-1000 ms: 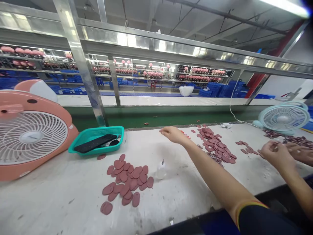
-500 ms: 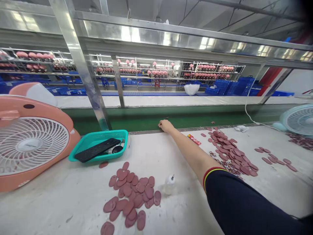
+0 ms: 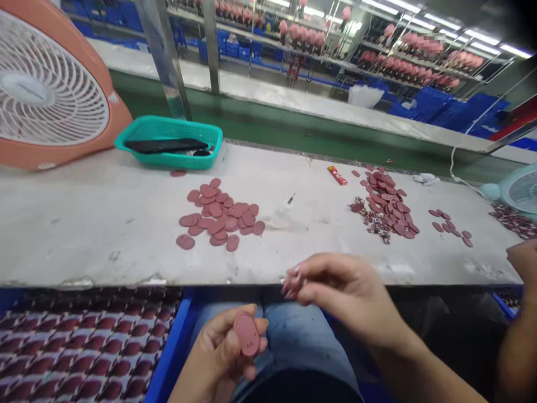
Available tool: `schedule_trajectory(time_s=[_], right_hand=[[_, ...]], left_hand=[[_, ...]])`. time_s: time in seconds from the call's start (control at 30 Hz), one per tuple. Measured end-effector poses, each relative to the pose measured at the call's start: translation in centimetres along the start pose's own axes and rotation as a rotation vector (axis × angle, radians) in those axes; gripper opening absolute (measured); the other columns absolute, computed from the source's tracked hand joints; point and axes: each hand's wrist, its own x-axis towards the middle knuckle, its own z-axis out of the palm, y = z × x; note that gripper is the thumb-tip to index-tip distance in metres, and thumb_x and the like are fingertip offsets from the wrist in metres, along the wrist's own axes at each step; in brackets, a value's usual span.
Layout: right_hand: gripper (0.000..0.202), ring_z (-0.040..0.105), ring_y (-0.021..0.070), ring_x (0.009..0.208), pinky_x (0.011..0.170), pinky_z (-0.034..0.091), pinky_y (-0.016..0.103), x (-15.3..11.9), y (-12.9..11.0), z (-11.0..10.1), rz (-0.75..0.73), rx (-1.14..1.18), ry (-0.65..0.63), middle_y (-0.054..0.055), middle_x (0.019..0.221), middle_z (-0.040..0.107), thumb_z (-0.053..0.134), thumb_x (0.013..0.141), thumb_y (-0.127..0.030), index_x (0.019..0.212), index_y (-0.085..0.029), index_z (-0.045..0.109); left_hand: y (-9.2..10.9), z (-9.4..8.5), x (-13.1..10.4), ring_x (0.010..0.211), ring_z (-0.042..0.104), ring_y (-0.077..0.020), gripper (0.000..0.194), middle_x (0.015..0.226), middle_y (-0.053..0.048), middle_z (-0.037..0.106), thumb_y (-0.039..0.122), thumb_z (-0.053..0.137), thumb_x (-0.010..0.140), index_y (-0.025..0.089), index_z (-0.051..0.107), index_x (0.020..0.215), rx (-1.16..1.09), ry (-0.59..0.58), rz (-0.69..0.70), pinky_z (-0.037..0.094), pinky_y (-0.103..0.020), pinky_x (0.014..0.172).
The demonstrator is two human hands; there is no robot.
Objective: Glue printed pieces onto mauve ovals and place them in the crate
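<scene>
Over my lap, my left hand (image 3: 222,350) is closed on a dull-red oval disc (image 3: 246,334) with small holes near its lower end. Up and to the right, at the table's front edge, my right hand (image 3: 350,294) pinches a small cluster of dark red and whitish bits (image 3: 292,282), blurred, their kind unclear. Beyond my hands lies a loose pile of similar oval discs (image 3: 218,215) on the white table (image 3: 126,240). Right of that pile stands a pale squeeze bottle with a dark thin tip (image 3: 291,198).
A teal basket (image 3: 168,161) holding a black object sits beside an orange fan (image 3: 54,89). More discs (image 3: 390,204), small bits (image 3: 377,224) and a red packet (image 3: 337,175) lie to the right. A blue tray (image 3: 168,347) of dark-red pieces is lower left. Another person's arm (image 3: 524,268) shows at right.
The view has tipped downward. My right hand has come back from the table's far edge to its front, now pinching visible small bits. My left hand has come into view with an oval disc.
</scene>
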Motion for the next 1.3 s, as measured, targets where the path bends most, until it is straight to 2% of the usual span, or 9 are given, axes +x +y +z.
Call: schedule_trajectory(time_s=[0.07,0.17,0.43,0.63,0.77,1.0,1.3], right_hand=[[0.013,0.073,0.0122,0.074,0.069,0.06,0.02,-2.0,0.7,2.1,-0.017,-0.046,-0.061,0.004,0.086,0.078,0.08,0.084,-0.019,0.097,-0.019,0.077],[0.013,0.067,0.0104,0.071,0.068,0.057,0.02,-3.0,1.5,3.2,-0.095,-0.124,-0.096,0.004,0.08,0.075,0.081,0.084,-0.022,0.096,-0.016,0.077],[0.012,0.068,0.0114,0.073,0.069,0.055,0.02,-3.5,1.4,2.9,-0.142,-0.182,-0.137,0.005,0.081,0.074,0.078,0.086,-0.016,0.097,-0.014,0.077],[0.017,0.068,0.0125,0.073,0.07,0.055,0.023,-3.3,0.7,2.5,-0.201,-0.266,-0.212,0.004,0.083,0.077,0.077,0.086,-0.013,0.103,-0.017,0.076],[0.018,0.068,0.0118,0.074,0.071,0.056,0.021,-3.1,0.5,2.3,-0.213,-0.285,-0.248,0.003,0.083,0.076,0.078,0.086,-0.014,0.103,-0.018,0.076],[0.013,0.068,0.0123,0.073,0.07,0.055,0.022,-2.9,0.5,2.0,-0.211,-0.315,-0.29,0.004,0.083,0.076,0.076,0.088,-0.013,0.101,-0.015,0.075],[0.011,0.067,0.0108,0.079,0.075,0.054,0.02,-2.7,-0.2,1.9,-0.236,-0.375,-0.377,0.005,0.086,0.075,0.072,0.09,-0.01,0.101,-0.01,0.073]], left_hand=[[-0.5,0.2,-0.5,0.061,0.068,-0.0131,0.043,0.073,-0.005,0.078,0.046,0.097,0.051,0.02,0.083,0.083,0.027,-0.002,-0.005,0.048,-0.015,0.048],[-1.1,-0.1,-1.0,0.06,0.064,-0.0111,0.043,0.067,-0.002,0.075,0.048,0.096,0.052,0.02,0.083,0.082,0.055,-0.044,-0.006,0.047,-0.013,0.047],[-2.2,-1.7,-0.9,0.06,0.061,-0.0102,0.034,0.069,-0.003,0.073,0.044,0.091,0.066,0.02,0.083,0.089,0.066,-0.216,-0.002,0.05,-0.013,0.048],[-2.2,-1.4,-1.1,0.055,0.059,-0.0083,0.035,0.067,-0.002,0.073,0.043,0.092,0.065,0.02,0.084,0.089,0.055,-0.187,-0.027,0.05,-0.013,0.045],[-2.1,-1.0,-1.5,0.06,0.063,-0.0099,0.035,0.068,-0.002,0.072,0.042,0.092,0.065,0.019,0.083,0.089,0.044,-0.125,-0.05,0.052,-0.014,0.048],[-2.3,-1.5,-1.1,0.06,0.063,-0.0096,0.03,0.067,-0.001,0.071,0.042,0.09,0.068,0.02,0.083,0.087,0.048,-0.181,-0.081,0.052,-0.013,0.047],[-2.3,-1.7,-1.0,0.057,0.061,-0.0086,0.032,0.065,-0.001,0.071,0.043,0.09,0.067,0.019,0.083,0.088,0.063,-0.166,-0.083,0.051,-0.013,0.047]])
